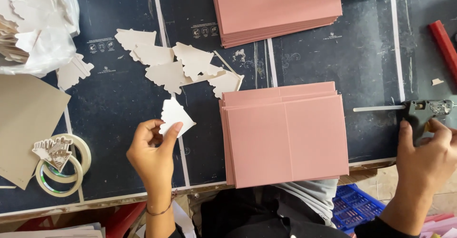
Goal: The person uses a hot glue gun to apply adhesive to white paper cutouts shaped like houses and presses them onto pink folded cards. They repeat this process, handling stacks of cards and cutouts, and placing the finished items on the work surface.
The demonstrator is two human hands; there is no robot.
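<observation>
The left hand (153,148) is pinching a white cutout (176,116); the right hand (426,155) is clutching the glue gun (423,112), whose hot nozzle could be dripping onto the pink cards (285,138).

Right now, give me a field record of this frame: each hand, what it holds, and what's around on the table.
left hand: pinches a white die-cut paper shape between thumb and fingers, lifted just above the table
right hand: grips a black glue gun, nozzle pointing left
near stack: pink cards, between the hands
far stack: more pink cards, top edge of view
loose shapes: white cut-outs scattered above the left hand
tape rolls: two, left edge, a cut-out resting on them
table: dark blue printed surface
</observation>
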